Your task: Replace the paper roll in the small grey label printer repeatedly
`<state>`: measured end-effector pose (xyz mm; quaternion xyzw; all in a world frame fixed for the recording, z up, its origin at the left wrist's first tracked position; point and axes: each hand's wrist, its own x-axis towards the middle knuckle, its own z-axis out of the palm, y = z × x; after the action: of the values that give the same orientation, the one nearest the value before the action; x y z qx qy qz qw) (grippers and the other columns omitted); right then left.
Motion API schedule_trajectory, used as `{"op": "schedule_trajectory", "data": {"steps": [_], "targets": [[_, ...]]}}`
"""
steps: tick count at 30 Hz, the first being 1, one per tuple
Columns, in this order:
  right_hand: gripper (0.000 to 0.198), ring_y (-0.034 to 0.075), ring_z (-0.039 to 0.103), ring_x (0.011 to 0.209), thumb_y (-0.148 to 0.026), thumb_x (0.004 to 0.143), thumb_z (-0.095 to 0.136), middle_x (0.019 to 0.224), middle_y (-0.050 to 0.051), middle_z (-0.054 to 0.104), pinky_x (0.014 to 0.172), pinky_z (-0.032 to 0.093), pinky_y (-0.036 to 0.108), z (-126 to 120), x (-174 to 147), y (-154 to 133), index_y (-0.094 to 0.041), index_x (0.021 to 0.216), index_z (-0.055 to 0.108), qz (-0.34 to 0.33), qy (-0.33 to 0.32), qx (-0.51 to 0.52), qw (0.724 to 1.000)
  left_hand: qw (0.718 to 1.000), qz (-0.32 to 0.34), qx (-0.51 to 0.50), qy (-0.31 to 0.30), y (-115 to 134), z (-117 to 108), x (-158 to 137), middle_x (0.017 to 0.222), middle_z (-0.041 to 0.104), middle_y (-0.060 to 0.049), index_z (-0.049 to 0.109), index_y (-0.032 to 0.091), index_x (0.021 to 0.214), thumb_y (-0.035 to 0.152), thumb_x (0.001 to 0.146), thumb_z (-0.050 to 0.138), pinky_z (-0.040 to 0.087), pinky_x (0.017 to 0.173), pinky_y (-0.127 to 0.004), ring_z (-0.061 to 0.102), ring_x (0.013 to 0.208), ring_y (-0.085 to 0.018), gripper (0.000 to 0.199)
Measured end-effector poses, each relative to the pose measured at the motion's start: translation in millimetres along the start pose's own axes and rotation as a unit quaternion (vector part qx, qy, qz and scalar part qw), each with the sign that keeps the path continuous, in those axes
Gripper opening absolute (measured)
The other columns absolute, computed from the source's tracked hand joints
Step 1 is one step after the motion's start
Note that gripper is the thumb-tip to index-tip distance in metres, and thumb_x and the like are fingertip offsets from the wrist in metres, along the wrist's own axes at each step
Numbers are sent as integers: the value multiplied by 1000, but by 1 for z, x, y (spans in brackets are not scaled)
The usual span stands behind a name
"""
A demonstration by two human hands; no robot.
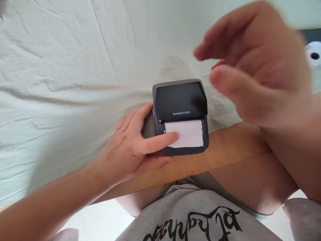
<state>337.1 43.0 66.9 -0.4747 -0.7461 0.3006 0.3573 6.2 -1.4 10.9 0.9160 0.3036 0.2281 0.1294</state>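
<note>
A black label printer (180, 98) with "NIIMBOT" on its lid sits near the front edge of the cloth-covered table. A white paper label (189, 134) lies over its lower front, its side edges ragged. My left hand (135, 140) holds the printer from the left, one finger pressing on the label and other fingers against the printer's side. Raised above and to the right of the printer, my right hand (255, 67) is slightly blurred. Its thumb and forefinger are apart, with nothing visible between them.
A wrinkled pale cloth (75, 67) covers the table. Along the near side runs a bare wooden edge (225, 142), close to my lap. At the far right, a white roll (314, 55) with a dark centre rests by a dark surface.
</note>
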Motion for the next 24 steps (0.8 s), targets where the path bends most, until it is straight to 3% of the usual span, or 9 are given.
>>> {"op": "schedule_trajectory", "data": {"steps": [2,4,9,12,16,19,22,24], "targets": [[41,22,83,141,-49,112,78,151,4,86,117,67,41,4,3,12,-26,146,78,-9,-34,14,999,1000,0,7,-10,-1,-1,0,198,61,-13,83,48,164,59,126,72,74,126,-76,71,173,-48,41],[46,22,84,135,-55,110,84,153,2,85,117,73,41,9,7,25,-30,149,79,-11,-95,38,995,999,-7,23,-22,-1,-1,-1,199,60,-14,77,48,170,63,125,75,72,129,-74,71,175,-46,47],[42,21,81,118,-55,113,89,141,2,86,106,75,37,10,14,36,-34,148,81,8,-166,74,983,999,-14,30,22,-1,6,-4,188,68,-26,46,36,199,78,127,66,72,128,-72,76,168,-50,85],[46,21,80,122,-55,113,87,142,2,84,110,74,37,6,16,28,-31,151,79,38,-193,86,977,999,-14,26,21,-2,8,-4,186,69,-26,49,35,197,78,131,58,72,126,-71,77,166,-50,79],[56,22,78,126,-57,116,76,148,5,83,111,70,39,6,13,20,-27,163,73,69,-220,72,970,999,-18,15,23,-2,9,-2,186,69,-25,51,37,194,78,128,64,72,125,-72,78,164,-50,79],[62,25,77,135,-61,120,67,157,8,81,124,69,45,11,6,20,-27,172,69,48,-206,39,977,999,-31,25,8,0,9,0,186,70,-26,40,33,197,82,127,64,71,128,-71,78,167,-49,89],[60,27,76,146,-62,121,65,161,11,77,141,65,50,16,2,18,-25,167,74,41,-132,-7,990,998,-57,15,9,1,9,-1,188,69,-29,29,20,203,90,126,60,66,137,-70,76,170,-52,108],[53,26,77,134,-64,123,62,146,11,79,128,69,47,16,1,15,-26,156,78,89,-74,-51,992,998,-70,4,2,1,7,-3,191,67,-30,32,17,203,96,125,55,62,141,-69,74,172,-56,113]]}}
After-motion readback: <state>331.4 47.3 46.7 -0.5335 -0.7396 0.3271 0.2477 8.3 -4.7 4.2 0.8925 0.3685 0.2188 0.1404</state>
